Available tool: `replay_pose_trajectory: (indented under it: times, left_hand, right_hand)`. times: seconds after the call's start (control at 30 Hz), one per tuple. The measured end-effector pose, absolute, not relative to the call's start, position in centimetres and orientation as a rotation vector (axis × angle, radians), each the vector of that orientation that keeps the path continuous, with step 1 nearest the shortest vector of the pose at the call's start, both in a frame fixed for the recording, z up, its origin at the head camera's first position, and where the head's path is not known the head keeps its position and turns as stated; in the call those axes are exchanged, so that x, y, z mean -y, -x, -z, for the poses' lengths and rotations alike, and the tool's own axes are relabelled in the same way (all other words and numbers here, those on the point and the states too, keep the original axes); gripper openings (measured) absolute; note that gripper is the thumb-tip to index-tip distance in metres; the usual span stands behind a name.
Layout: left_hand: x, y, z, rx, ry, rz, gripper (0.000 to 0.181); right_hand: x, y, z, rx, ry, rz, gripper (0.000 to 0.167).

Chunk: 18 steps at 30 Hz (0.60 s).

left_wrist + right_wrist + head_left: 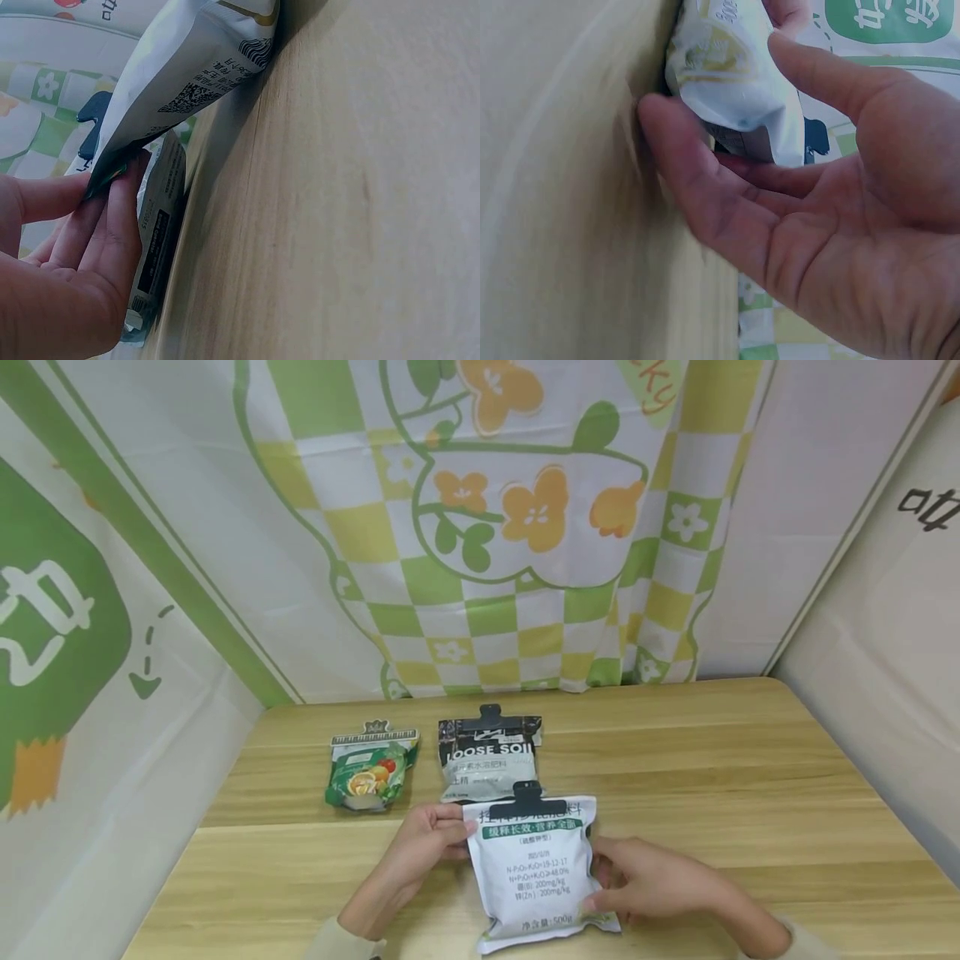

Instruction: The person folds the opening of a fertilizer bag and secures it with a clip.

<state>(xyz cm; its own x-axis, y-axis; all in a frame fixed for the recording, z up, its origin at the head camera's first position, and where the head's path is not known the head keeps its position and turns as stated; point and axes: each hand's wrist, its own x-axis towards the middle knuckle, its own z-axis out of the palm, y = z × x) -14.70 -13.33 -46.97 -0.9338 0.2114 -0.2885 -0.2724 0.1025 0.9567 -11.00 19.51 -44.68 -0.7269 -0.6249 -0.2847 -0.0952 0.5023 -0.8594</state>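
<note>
A white fertilizer bag with printed text stands near the front of the table, its top folded under a black clip. My left hand pinches its upper left edge between thumb and fingers, as the left wrist view also shows on the bag's side. On the other side, my right hand holds the lower right edge, thumb at the front and fingers curled behind. In the right wrist view, the bag's bottom corner lies between thumb and fingers of my right hand.
Just behind stands a black and grey "LOOSE SOIL" bag with a black clip. To its left is a green pouch with fruit pictures, closed by a piano-key clip. Patterned cloth hangs behind the wooden table.
</note>
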Motion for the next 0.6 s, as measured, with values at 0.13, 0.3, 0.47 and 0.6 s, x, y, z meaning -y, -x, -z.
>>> replay_pose_trajectory:
  times: [0.13, 0.3, 0.47, 0.6]
  left_hand:
    - [13.2, 14.7, 47.0, -2.043, 0.066, -1.886, 0.04]
    - [13.2, 14.7, 47.1, -2.045, 0.084, -1.878, 0.044]
    - [13.2, 14.7, 47.1, -2.027, 0.094, -1.886, 0.042]
    - [13.3, 14.8, 46.9, -2.018, 0.106, -1.898, 0.04]
  right_hand:
    - [-19.3, 10.5, 45.1, -2.144, 0.52, 1.244, 0.047]
    - [-19.1, 10.2, 45.5, -2.107, 0.435, 1.282, 0.051]
    - [-19.0, 9.9, 46.0, -2.126, 0.442, 1.305, 0.051]
    - [-18.8, 10.2, 46.3, -2.151, 0.497, 1.318, 0.051]
